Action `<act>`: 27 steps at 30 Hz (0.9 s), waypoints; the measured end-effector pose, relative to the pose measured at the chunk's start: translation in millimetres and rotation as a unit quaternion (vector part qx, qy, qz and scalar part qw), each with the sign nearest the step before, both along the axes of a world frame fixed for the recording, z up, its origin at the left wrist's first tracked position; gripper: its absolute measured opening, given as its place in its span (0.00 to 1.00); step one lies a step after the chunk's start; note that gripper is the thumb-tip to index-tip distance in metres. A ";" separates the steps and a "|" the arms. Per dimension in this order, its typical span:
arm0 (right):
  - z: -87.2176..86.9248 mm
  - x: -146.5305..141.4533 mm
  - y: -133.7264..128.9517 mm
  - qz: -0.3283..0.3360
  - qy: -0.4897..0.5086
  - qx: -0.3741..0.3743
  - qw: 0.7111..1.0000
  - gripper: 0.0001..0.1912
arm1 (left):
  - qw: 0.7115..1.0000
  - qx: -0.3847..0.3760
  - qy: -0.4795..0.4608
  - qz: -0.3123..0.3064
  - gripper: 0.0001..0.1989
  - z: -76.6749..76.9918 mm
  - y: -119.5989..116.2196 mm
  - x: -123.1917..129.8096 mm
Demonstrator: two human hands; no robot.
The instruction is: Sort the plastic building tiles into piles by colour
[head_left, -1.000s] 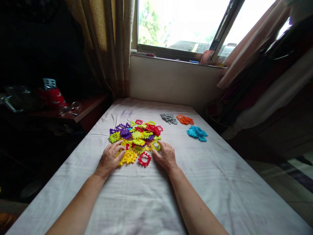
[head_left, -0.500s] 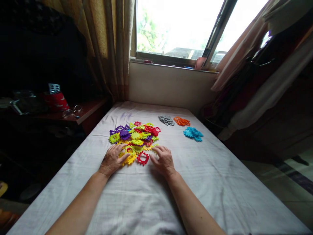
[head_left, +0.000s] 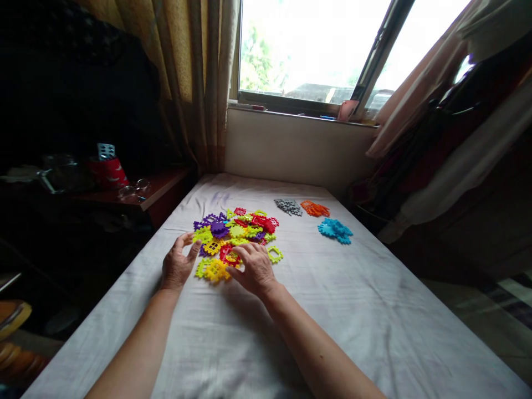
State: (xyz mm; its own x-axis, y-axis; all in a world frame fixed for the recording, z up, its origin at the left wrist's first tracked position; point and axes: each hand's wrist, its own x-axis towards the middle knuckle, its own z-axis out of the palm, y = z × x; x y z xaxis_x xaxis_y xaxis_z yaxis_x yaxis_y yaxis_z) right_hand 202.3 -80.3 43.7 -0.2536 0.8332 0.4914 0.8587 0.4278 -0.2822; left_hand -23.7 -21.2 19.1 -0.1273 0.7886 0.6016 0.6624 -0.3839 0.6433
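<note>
A mixed heap of toothed plastic building pieces in purple, lime, yellow and red lies on the sheet. At its left edge is my left hand (head_left: pixel 177 265), thumb apart from the curled fingers, beside a lime piece (head_left: pixel 202 235). My right hand (head_left: pixel 256 270) reaches over the near side of the heap, fingers and thumb spread, by a red square frame piece (head_left: pixel 226 255). Its fingertips partly cover that piece, so contact is hard to make out. Yellow pieces (head_left: pixel 216 271) lie just below the right thumb. A lime frame piece (head_left: pixel 275 255) sits alone right of the hand.
Farther back on the bed sheet (head_left: pixel 332 321) are separate piles of grey pieces (head_left: pixel 288 206), orange pieces (head_left: pixel 315 208) and blue pieces (head_left: pixel 335 230). A dark red desk (head_left: pixel 166 185) at left bears glasses (head_left: pixel 133 188) and a red container (head_left: pixel 108 173). Clothes hang at right.
My right hand has moved left over the heap's near side. My left hand has drawn back to its left edge. The red frame piece near the front has shifted, and the view has turned slightly.
</note>
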 end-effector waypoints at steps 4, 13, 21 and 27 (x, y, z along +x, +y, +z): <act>4.9 -17.4 15.9 -0.032 0.027 -0.011 0.999 0.22 | 1.000 -0.010 -0.014 -0.004 0.31 0.3 -0.6 -1.9; -11.8 4.1 -3.0 0.013 0.145 0.014 0.989 0.16 | 0.985 0.015 0.084 -0.151 0.26 8.7 -27.1 35.1; -12.6 37.6 -3.5 -0.046 0.125 0.019 0.991 0.11 | 0.969 0.010 0.143 -0.199 0.25 5.8 -26.4 41.7; -15.9 131.1 5.0 -0.289 0.123 -0.026 0.949 0.12 | 0.977 0.041 0.158 -0.139 0.20 -1.6 -14.1 31.0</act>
